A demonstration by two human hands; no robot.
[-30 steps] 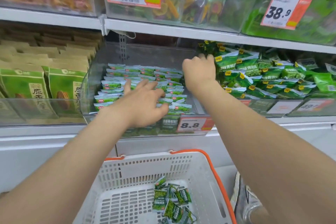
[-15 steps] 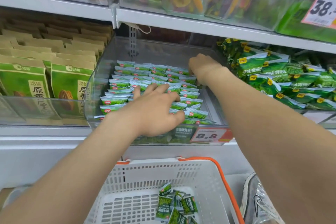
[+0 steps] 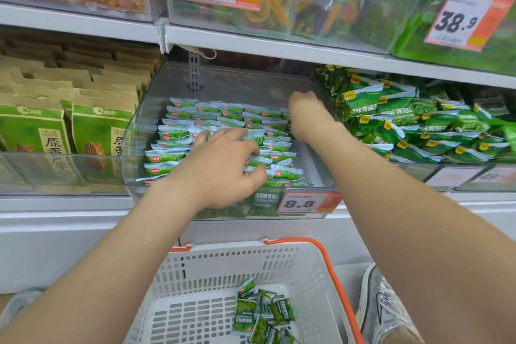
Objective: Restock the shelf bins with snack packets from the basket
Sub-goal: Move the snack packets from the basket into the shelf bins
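Observation:
A clear shelf bin (image 3: 141,131) holds neat rows of small green-and-white snack packets (image 3: 173,131). My left hand (image 3: 223,167) rests on the front middle rows, fingers spread and pressing on the packets. My right hand (image 3: 307,112) reaches to the back right corner of the same bin, its fingers bent down among the packets and hidden from me. Below the shelf stands a white basket (image 3: 237,260) with an orange handle. Several darker green packets (image 3: 262,313) lie loose on its floor.
A price tag reading 8.8 (image 3: 304,202) sits on the bin's front. The right neighbour bin is piled with green packets (image 3: 405,126); the left one holds brown-and-green bags (image 3: 36,131). Fuller bins line the shelf above. A grey shoe (image 3: 388,310) stands beside the basket.
My right hand has dropped from the bin's right wall down onto the back rows. My left hand stays on the front packets, shifted only slightly.

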